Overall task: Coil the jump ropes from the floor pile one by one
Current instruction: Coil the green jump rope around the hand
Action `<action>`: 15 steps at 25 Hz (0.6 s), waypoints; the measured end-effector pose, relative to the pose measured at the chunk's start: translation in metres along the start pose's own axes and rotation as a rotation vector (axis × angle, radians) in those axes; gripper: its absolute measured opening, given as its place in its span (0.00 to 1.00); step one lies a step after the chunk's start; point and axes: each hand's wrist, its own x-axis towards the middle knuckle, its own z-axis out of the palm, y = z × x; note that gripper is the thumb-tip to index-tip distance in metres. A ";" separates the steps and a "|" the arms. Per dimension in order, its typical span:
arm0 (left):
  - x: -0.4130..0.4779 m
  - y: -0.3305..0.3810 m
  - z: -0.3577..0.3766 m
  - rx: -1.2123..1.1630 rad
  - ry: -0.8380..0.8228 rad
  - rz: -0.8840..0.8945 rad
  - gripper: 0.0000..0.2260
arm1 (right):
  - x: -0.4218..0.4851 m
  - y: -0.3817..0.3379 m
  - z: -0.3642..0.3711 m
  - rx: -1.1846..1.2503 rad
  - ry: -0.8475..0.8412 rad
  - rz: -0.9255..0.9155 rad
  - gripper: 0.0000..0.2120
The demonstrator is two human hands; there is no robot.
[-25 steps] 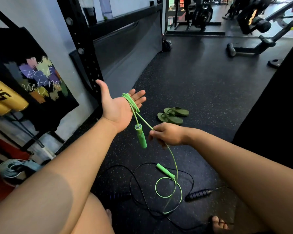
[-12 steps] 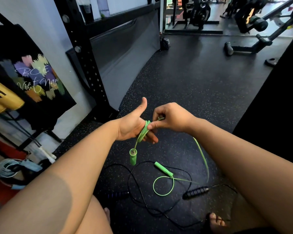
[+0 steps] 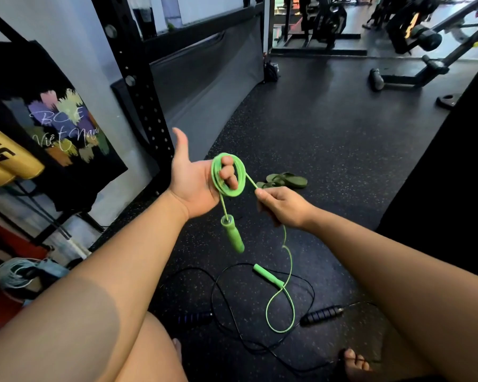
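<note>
Green rope (image 3: 228, 174) coiled round the curled fingers of the left hand (image 3: 193, 186), one handle (image 3: 233, 236) dangling below. Right hand (image 3: 282, 207) pinching the loose length just right of the coil; other handle (image 3: 268, 276) near, on the floor (image 3: 342, 150) over a black rope (image 3: 255, 345). Best kept lightly taut, each loop laid flat beside the last.

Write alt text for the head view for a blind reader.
A person's left hand carries green jump rope coils looped round its fingers, one green handle dangling, while the right hand pinches the cord. The other green handle and a black rope lie on the gym floor.
</note>
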 end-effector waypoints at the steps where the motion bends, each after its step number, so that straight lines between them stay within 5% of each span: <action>1: 0.001 0.001 -0.003 -0.057 0.038 0.076 0.46 | 0.000 -0.002 0.003 0.004 -0.044 0.006 0.20; 7: 0.009 -0.001 -0.010 0.055 0.302 0.217 0.50 | -0.007 -0.037 -0.005 -0.415 -0.163 -0.183 0.15; 12: 0.017 -0.011 -0.011 0.311 0.398 0.015 0.54 | -0.005 -0.056 -0.004 -0.716 -0.046 -0.366 0.15; 15: 0.015 -0.020 -0.004 0.523 0.239 -0.174 0.56 | -0.007 -0.058 -0.008 -0.700 0.080 -0.433 0.14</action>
